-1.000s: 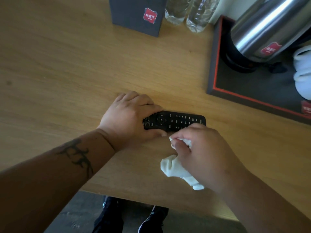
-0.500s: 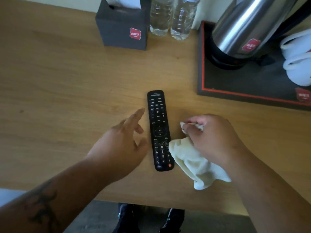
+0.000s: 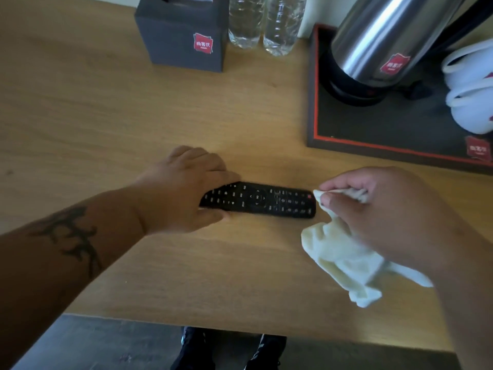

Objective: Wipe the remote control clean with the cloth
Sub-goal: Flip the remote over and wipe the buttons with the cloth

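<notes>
A black remote control (image 3: 266, 201) lies crosswise on the wooden table (image 3: 106, 116), buttons up, its red power button at the right end. My left hand (image 3: 184, 188) grips its left end, fingers along the far edge and thumb on the near edge. My right hand (image 3: 378, 209) pinches a crumpled white cloth (image 3: 344, 260) just beyond the remote's right end. Most of the cloth hangs down below that hand. The cloth's pinched tip sits right beside the remote's right end; contact is unclear.
A dark tissue box (image 3: 184, 36) and two clear water bottles (image 3: 262, 22) stand at the table's back. A black tray with a red border (image 3: 373, 134) at the back right carries a steel kettle (image 3: 378, 41) and white cups (image 3: 472, 86). The table's near edge (image 3: 240, 327) lies below.
Half a second ago the remote lay lengthwise with my left hand open beside it. Now it lies crosswise with my left hand gripping its left end. My right hand with the cloth is at its right end.
</notes>
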